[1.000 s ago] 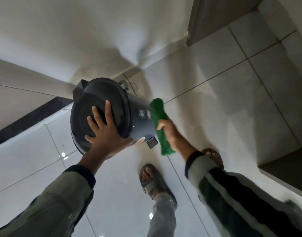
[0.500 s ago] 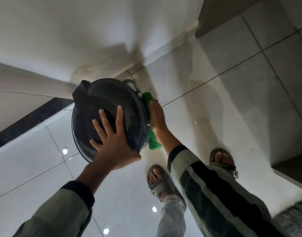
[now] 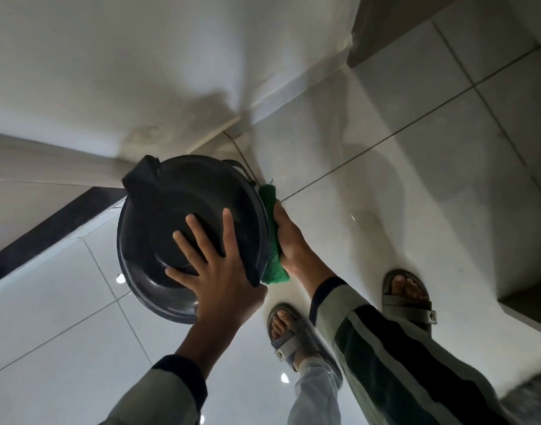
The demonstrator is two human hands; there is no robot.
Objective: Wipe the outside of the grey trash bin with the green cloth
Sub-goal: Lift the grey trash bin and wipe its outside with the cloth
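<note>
The grey trash bin (image 3: 159, 210) stands on the tiled floor near the wall corner, seen from above, so its round lid hides most of its side. My left hand (image 3: 220, 271) lies flat on the lid with fingers spread, thumb hooked over the near rim. My right hand (image 3: 289, 240) presses the folded green cloth (image 3: 270, 228) against the bin's right side, just under the lid rim. The cloth sticks out above and below that hand.
A white wall (image 3: 140, 72) and its corner lie just behind the bin. A dark floor strip (image 3: 48, 228) runs at the left. My two sandalled feet (image 3: 289, 329) stand right of the bin. A dark door frame (image 3: 385, 23) is at the upper right.
The bin went from tilted, with its side showing, to upright under my left hand. My right hand slid the cloth from the exposed side to close under the lid rim.
</note>
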